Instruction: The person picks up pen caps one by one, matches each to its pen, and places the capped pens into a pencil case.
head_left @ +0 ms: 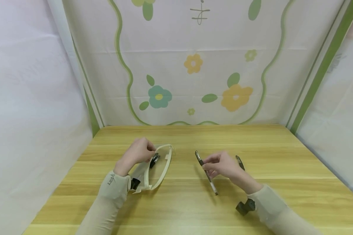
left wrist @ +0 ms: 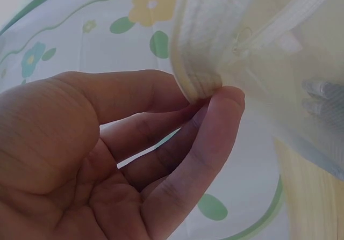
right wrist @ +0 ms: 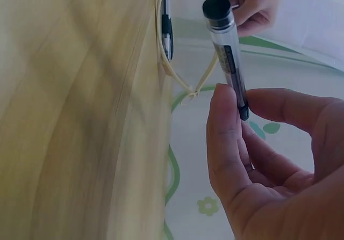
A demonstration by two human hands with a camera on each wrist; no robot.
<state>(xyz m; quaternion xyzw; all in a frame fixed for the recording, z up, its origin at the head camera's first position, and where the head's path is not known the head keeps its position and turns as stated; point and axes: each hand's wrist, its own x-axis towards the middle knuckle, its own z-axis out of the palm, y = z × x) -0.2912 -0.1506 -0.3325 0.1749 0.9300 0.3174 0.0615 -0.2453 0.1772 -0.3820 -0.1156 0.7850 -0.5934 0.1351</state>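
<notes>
My left hand [head_left: 137,152] pinches the upper edge of a cream zippered mesh pouch [head_left: 165,168] between thumb and fingertips, and its mouth gapes toward the right. Inside the pouch lie dark pens [head_left: 154,160], also visible through the mesh in the left wrist view. To the right, my right hand [head_left: 222,165] holds a clear-barrelled pen [right wrist: 228,52] with black ends, pinched at its middle between thumb and fingers above the table. Another dark pen [head_left: 240,162] lies on the table behind the right wrist, partly hidden by it.
The wooden table [head_left: 188,209] carries everything. A white cloth backdrop [head_left: 170,65] with printed flowers rises at the table's far edge, and white cloth walls [head_left: 32,98] stand on both sides. Dark wrist cameras [head_left: 245,207] are strapped under the sleeves.
</notes>
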